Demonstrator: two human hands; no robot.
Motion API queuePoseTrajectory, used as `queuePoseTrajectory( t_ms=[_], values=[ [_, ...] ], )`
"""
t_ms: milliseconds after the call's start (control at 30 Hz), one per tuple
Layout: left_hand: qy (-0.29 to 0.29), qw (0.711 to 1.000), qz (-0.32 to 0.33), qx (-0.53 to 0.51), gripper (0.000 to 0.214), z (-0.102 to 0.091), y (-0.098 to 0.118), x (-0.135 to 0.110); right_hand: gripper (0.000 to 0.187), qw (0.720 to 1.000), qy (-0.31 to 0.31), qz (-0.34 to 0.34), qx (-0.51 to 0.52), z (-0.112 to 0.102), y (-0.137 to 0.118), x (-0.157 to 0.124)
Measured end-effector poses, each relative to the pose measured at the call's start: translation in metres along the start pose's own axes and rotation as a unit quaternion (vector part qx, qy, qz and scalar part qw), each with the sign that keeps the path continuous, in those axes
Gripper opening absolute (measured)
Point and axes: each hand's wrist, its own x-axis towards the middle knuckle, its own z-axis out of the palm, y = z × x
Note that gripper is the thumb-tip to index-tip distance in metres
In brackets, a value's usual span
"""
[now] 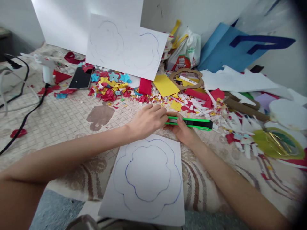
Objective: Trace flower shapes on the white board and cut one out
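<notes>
A green and black utility knife lies sideways in my right hand, whose thumb presses along its body. My left hand is closed with curled fingers at the knife's left end; its fingertips and the blade tip are hidden there. Just below both hands lies a white sheet with a scalloped flower outline in blue pen, one outline inside another. It overhangs the front edge of the table.
Paper scraps in several colours are heaped across the back, beside a phone and a glue gun. Another drawn white sheet leans at the back. A cardboard ring, blue bag and yellow tape roll are rightward.
</notes>
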Motion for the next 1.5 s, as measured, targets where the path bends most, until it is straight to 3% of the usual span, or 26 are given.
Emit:
queuePoseTrajectory(
  t_ms=[133, 300, 433, 600, 833, 1100, 1500],
  values=[
    [0.023, 0.995, -0.036, -0.095, 0.021, -0.014, 0.011, -0.018, 0.029, 0.999, 0.014, 0.011, -0.044, 0.001, -0.003, -0.003],
    [0.025, 0.963, 0.123, -0.238, 0.018, -0.027, 0.056, -0.047, 0.028, 0.991, 0.023, 0.030, -0.125, 0.002, -0.011, -0.012],
    [-0.012, 0.940, 0.193, -0.279, 0.034, -0.017, 0.076, -0.062, 0.024, 0.988, -0.036, 0.052, -0.145, 0.001, -0.017, -0.015],
    [-0.063, 0.927, 0.184, -0.320, 0.051, -0.010, 0.078, -0.072, 0.023, 0.978, -0.105, 0.066, -0.165, -0.003, -0.018, -0.013],
    [-0.072, 0.926, 0.196, -0.316, 0.050, -0.016, 0.079, -0.079, 0.021, 0.977, -0.141, 0.092, -0.133, -0.010, -0.016, -0.014],
    [-0.063, 0.924, 0.193, -0.325, 0.049, -0.016, 0.079, -0.079, 0.023, 0.962, -0.184, 0.028, -0.199, -0.006, -0.022, -0.010],
    [-0.088, 0.919, 0.204, -0.326, 0.046, -0.013, 0.078, -0.081, 0.023, 0.955, -0.223, 0.043, -0.192, -0.009, -0.020, -0.002]
  ],
)
